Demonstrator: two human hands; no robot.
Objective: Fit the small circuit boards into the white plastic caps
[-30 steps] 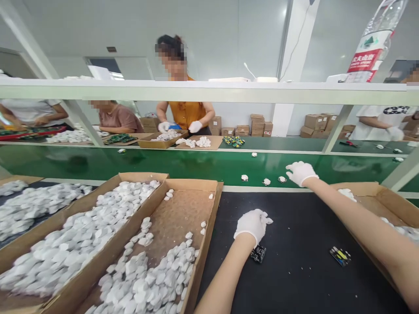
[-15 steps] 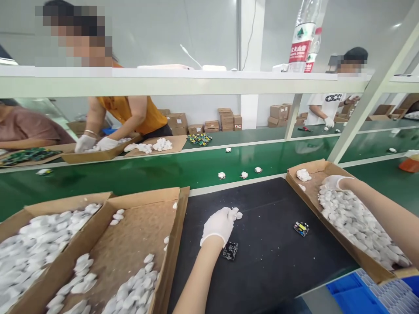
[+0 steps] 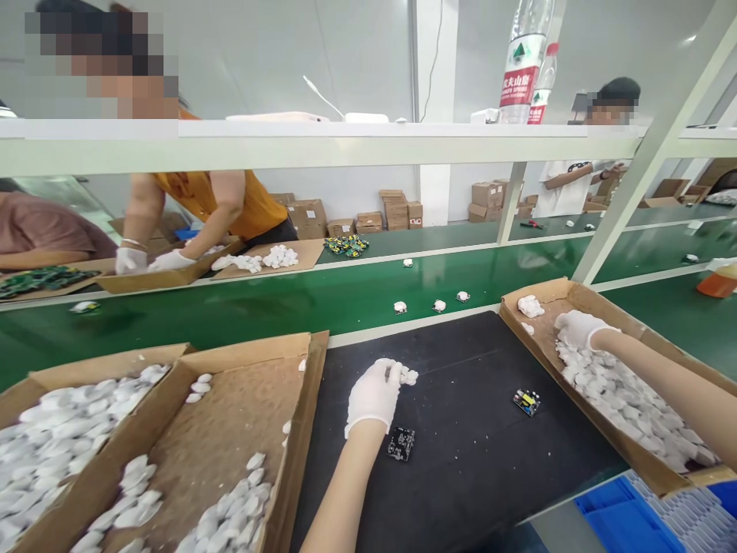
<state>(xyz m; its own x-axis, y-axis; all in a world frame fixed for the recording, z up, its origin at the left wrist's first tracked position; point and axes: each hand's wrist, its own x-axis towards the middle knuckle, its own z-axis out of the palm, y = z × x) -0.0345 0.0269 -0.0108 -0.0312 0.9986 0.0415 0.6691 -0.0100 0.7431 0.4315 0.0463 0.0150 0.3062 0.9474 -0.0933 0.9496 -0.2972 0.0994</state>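
Observation:
My left hand (image 3: 374,393), in a white glove, is closed over the black mat (image 3: 449,476), with several small white pieces (image 3: 409,376) between thumb and fingers. Just below the wrist lies a dark circuit board (image 3: 401,444), flat side up. Another board (image 3: 526,402), showing yellow and blue components, rests on the mat's right side. My right hand (image 3: 581,330), also gloved, is inside the right cardboard tray (image 3: 650,480), at the far end of a heap of white pieces (image 3: 627,392). Its fingers are bent down, their tips hidden; whatever they grip cannot be seen.
Two cardboard trays (image 3: 173,361) with white pieces stand at left. Beyond the mat, a green conveyor belt (image 3: 322,299) carries small boards topped with white (image 3: 439,306). A shelf rail (image 3: 345,150) crosses above. Across the belt, a co-worker in orange (image 3: 224,203) reaches into a tray.
My right hand has drawn back slightly from the heap toward the tray's left side, more of its glove showing. The boards on the belt have shifted right. My left hand keeps its pinch.

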